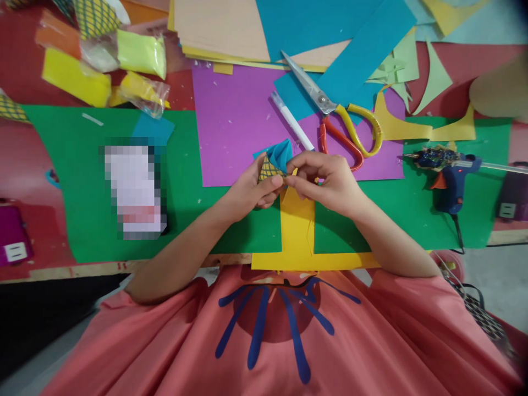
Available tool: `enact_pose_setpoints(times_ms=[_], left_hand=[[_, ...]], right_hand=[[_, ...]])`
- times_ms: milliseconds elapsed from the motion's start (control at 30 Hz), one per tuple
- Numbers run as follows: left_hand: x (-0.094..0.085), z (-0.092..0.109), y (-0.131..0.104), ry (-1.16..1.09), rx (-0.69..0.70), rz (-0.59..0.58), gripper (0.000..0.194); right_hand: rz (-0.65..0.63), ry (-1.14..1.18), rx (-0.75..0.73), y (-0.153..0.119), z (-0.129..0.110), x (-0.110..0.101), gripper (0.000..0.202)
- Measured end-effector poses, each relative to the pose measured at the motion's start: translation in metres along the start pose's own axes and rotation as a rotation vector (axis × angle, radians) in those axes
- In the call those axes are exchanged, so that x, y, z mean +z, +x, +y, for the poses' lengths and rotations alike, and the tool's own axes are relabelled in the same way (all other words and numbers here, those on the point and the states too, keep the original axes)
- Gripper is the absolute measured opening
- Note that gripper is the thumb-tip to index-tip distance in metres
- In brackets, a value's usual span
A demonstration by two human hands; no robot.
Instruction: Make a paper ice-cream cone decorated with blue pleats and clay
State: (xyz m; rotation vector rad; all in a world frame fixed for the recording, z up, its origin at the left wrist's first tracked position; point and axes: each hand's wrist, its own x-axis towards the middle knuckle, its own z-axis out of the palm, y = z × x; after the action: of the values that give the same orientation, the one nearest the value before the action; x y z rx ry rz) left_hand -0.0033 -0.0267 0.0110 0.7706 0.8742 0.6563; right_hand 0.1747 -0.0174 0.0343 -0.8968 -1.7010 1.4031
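Over the purple sheet (231,126), my left hand (251,187) is closed round a small paper cone (270,169) with a yellow and dark criss-cross pattern. Folded blue paper (282,154) sticks up from the cone's top. My right hand (322,179) pinches at the cone's right edge, thumb and forefinger together; whatever lies between those fingertips is too small to make out. Just beyond my hands lie a white marker (292,120) and scissors (325,104) with yellow and red handles, blades parted. Beneath my hands a yellow paper strip (297,220) runs toward me.
A blue glue gun (454,181) with a clear stick lies at right, its cord trailing off the table edge. At left is a blurred-out phone-like object (134,190). Clay packets (142,55) fill the back left; coloured sheets (223,27) and green scraps (431,82) lie at the back.
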Motion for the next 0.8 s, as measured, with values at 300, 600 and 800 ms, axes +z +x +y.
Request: enact_pose_setpoints(times_ms=[300,600,800], left_hand=[[0.0,-0.008,0.005,-0.025,0.199,0.023,0.051],[-0.001,0.0,0.003,-0.198,0.094,-0.075,0.04],[0.001,0.009,0.003,-0.337,-0.075,-0.084,0.034]], right_hand=[[0.156,-0.165,0.032,-0.005,0.003,0.006,0.015],[0.07,0.271,0.155,-0.002,0.0,-0.003,0.028],[0.198,0.238,0.139,-0.002,0.007,-0.008,0.03]])
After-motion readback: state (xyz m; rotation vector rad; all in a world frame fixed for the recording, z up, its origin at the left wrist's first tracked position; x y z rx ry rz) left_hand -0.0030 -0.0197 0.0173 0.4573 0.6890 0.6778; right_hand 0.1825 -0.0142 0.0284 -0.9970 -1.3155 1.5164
